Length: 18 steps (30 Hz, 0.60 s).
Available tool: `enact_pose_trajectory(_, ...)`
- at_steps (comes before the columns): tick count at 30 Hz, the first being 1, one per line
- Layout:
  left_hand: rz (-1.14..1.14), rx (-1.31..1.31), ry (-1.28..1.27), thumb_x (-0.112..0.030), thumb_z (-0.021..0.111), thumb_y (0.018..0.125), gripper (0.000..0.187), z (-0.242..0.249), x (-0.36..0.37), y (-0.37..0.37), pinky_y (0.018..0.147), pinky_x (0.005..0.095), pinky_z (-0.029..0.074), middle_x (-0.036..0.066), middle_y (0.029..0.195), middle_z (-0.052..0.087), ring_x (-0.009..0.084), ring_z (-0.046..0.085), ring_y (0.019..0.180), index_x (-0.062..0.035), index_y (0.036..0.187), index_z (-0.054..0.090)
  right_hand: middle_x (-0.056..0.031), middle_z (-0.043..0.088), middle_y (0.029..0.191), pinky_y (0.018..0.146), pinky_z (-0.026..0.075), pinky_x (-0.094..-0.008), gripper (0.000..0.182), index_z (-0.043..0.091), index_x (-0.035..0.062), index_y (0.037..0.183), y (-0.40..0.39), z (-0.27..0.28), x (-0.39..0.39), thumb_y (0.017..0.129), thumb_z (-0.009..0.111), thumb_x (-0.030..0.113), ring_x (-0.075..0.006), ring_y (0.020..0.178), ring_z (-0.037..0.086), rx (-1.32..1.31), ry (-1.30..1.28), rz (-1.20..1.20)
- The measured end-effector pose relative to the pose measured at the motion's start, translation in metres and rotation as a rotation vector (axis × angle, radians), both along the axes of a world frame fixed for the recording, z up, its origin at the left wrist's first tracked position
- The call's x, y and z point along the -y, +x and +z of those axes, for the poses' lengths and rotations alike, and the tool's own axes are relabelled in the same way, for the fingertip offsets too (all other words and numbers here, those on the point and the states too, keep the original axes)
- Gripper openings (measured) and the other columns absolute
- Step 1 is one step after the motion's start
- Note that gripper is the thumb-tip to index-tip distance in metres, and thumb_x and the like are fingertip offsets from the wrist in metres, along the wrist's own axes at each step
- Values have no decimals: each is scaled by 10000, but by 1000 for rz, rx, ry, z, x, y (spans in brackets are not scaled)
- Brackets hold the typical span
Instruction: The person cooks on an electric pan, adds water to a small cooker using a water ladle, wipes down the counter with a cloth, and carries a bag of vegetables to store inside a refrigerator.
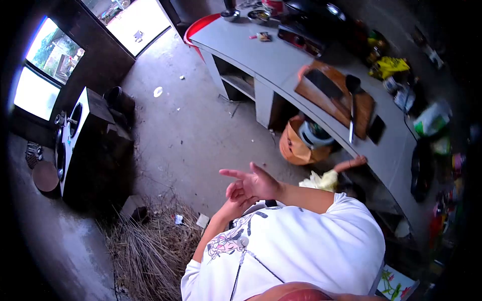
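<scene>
Both of my hands meet in front of my white sweatshirt (301, 241), above the floor. My right hand (263, 185) has its thumb raised and index finger stretched out to the left, and nothing shows in it. Just below and behind it, my left hand (240, 200) touches or nearly touches it. Most of the left hand's fingers are hidden or hard to separate from the right's. To the right, on the counter, a wooden cutting board (365, 108) carries a wide dark cleaver (324, 83). A long-handled utensil with a black head (353, 83) lies across the board.
The long counter (241, 50) runs along the right, with bowls (230, 15) and a stove (301, 40) at its far end. Beneath it sits an orange bag (293, 145). Dry straw (150, 251) covers the lower left floor near a white-topped cooking stove (80, 108). A doorway (133, 25) stands behind.
</scene>
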<state>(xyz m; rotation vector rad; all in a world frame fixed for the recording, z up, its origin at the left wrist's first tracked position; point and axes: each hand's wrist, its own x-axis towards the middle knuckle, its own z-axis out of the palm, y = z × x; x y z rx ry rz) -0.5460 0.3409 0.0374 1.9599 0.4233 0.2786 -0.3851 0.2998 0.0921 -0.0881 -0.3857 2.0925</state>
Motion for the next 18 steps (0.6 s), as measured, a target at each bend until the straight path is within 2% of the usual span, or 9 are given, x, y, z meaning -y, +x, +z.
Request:
enact_pose_trajectory(1, 52, -1, -30, -68, 589, 712, 176, 1, -67, 4, 751, 335, 407, 130, 960, 523, 270, 485, 906, -31, 884, 580, -119, 501, 982, 830, 358, -329, 781, 172, 107, 1291, 6, -2, -84, 735, 357, 623, -194, 911, 485, 30, 43, 65)
enact_pose_trajectory(2, 87, 9, 149, -73, 573, 720, 135, 23, -59, 6, 698, 328, 421, 137, 859, 546, 258, 524, 830, -17, 843, 575, -119, 501, 982, 830, 358, -329, 781, 172, 107, 1291, 7, 6, -89, 735, 357, 623, -194, 911, 485, 30, 47, 70)
enact_pose_trajectory(4, 321, -324, 48, -86, 544, 746, 101, 34, -130, -10, 598, 306, 423, 138, 710, 546, 230, 550, 688, 3, 792, 555, -114, 505, 975, 841, 353, -328, 742, 198, 89, 1282, 16, 8, -166, 755, 384, 578, -187, 909, 486, 228, 189, 81)
enact_pose_trajectory(6, 404, -232, 24, -108, 522, 764, 138, 32, -150, -27, 507, 290, 395, 137, 595, 519, 218, 524, 551, 24, 721, 526, -89, 516, 952, 829, 364, -306, 607, 308, 78, 1228, 18, 24, -193, 791, 417, 485, -159, 887, 495, 158, 152, 69)
enact_pose_trajectory(8, 525, -223, -98, -116, 512, 773, 186, 35, -193, -44, 478, 278, 370, 137, 576, 510, 189, 482, 505, 32, 660, 508, -50, 536, 881, 778, 395, -272, 389, 466, 67, 1080, 26, 28, -256, 824, 443, 359, -117, 828, 507, 643, 138, 41)
enact_pose_trajectory(11, 554, -345, -170, -132, 489, 799, 224, 62, -251, -48, 505, 255, 378, 60, 576, 524, 105, 471, 540, 32, 647, 495, -6, 544, 755, 642, 416, -209, 224, 556, 75, 878, 26, 3, -338, 820, 474, 275, -73, 687, 506, 821, 96, -70)
enact_pose_trajectory(14, 452, -456, -66, -186, 464, 823, 286, 26, -338, -58, 487, 259, 367, 49, 564, 519, 97, 457, 530, 26, 640, 519, 3, 541, 700, 575, 421, -199, 183, 573, 74, 820, 38, -23, -420, 802, 505, 243, -71, 622, 506, 826, -13, -200)
enact_pose_trajectory(16, 612, -250, -483, -197, 432, 851, 351, 11, -408, -44, 457, 232, 307, 8, 511, 453, 71, 368, 483, 24, 587, 500, 3, 542, 676, 552, 422, -196, 173, 572, 67, 825, 76, -60, -476, 791, 517, 228, -67, 605, 507, 972, -107, -414)
enact_pose_trajectory(18, 558, -273, -438, -235, 404, 865, 382, 10, -456, -42, 458, 232, 313, 5, 530, 472, 74, 389, 492, 14, 598, 517, -4, 541, 651, 529, 419, -197, 172, 574, 62, 806, 97, -66, -507, 780, 527, 225, -65, 598, 513, 1119, -142, -558)
